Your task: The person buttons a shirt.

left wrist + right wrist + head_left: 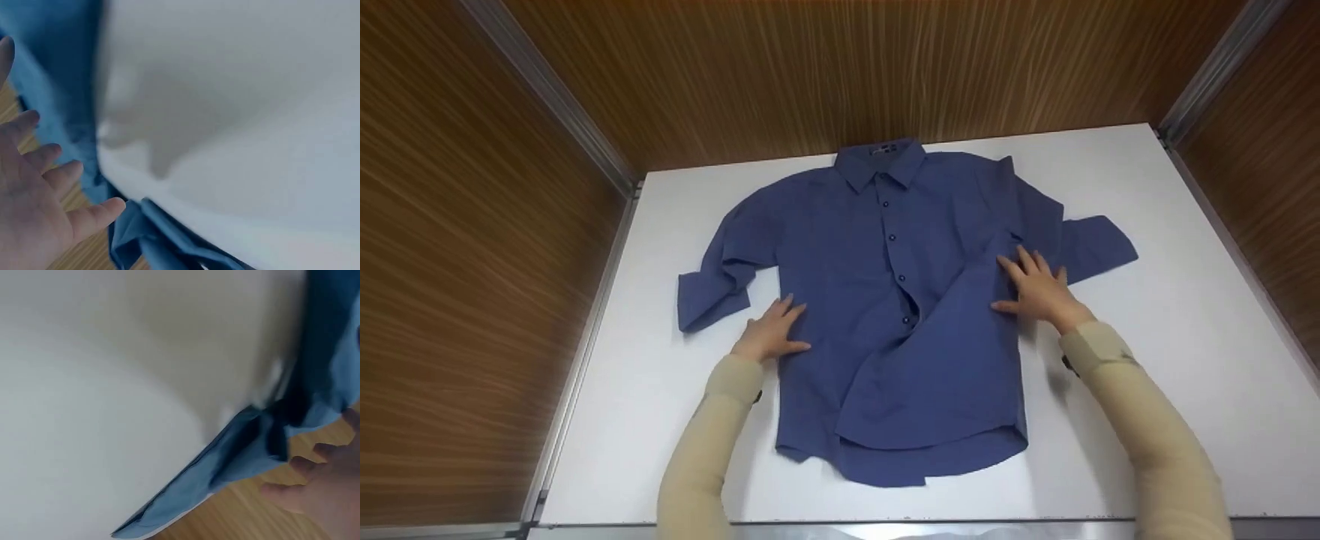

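Shirt, blue, collared, button-front, thin-looking woven cloth [840, 315]: lies on the smooth white counter [615, 435], collar away from the person.

Handling (judged): light, soft, limp, hard to damage; layers likely to slide and crease.

Near: curved hem [885, 469], layers offset; a grip here should gather both. Lower front panel [930, 382] lies slanted, leaving a gap by the dark buttons [906, 320].

Middle: left hand [769, 330] at the left side edge, right hand [1039, 292] at the right side edge, farther up. Fingers of both spread wide, pinching nothing; pressure on cloth, cannot tell. Side edges look suitable for holding. Bent shirt sleeves [1099, 244] jut outward, left one rumpled; these could snag.

Far: folded collar [855, 172], probably the firmest hold.

Surroundings: beige sleeves [697, 450] on the person's forearms; brown wood-grain side panels [457, 300]; similar back panel [780, 75] directly behind the collar, limiting reach there.
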{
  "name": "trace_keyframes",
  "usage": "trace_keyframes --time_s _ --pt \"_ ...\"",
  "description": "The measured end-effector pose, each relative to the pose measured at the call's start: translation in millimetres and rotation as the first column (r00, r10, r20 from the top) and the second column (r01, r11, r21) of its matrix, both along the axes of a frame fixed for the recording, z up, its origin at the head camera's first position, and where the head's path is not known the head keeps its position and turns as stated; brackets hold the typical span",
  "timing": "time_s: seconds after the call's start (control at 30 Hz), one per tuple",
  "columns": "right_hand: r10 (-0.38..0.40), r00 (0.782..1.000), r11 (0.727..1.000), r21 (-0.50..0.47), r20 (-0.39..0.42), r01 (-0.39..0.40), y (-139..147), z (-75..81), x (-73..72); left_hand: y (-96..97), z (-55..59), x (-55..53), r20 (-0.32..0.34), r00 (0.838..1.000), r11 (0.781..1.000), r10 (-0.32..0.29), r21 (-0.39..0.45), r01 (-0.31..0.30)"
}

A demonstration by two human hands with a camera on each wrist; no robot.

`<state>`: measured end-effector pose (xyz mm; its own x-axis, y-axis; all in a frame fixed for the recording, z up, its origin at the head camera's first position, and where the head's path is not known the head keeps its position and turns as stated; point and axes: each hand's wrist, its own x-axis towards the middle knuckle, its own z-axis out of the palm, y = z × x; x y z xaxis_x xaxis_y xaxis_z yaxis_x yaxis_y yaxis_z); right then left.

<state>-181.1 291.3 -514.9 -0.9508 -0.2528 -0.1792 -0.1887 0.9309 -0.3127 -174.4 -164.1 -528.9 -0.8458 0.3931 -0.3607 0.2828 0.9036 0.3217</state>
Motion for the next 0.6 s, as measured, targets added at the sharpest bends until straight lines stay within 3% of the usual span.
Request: trace_keyframes --time_s 0.1,0.23,0.4,0.6 --pt "-0.052 0.988 0.998 0.035 0.142 0.047 4.9 -4.9 -15.2 3.0 -7.4 -13.6 0.025 1.0 0.996 -0.01 -0.084 0.012" --pt "-0.081 0.961 0.994 0.086 0.265 0.061 19.5 -11.2 -15.1 1.1 -10.8 -23.1 0.041 0.999 0.988 0.024 -0.151 -0.017" --pt "-0.078 0.956 0.994 0.099 0.284 0.052 48.4 -4.4 -11.3 -9.8 -11.4 -33.1 0.059 0.994 0.982 0.091 -0.173 -0.08" --pt "-0.143 0.949 0.982 0.157 0.281 0.102 68.5 9.2 -11.7 -13.5 -3.0 -36.8 0.054 0.987 0.961 0.149 -0.241 -0.132"
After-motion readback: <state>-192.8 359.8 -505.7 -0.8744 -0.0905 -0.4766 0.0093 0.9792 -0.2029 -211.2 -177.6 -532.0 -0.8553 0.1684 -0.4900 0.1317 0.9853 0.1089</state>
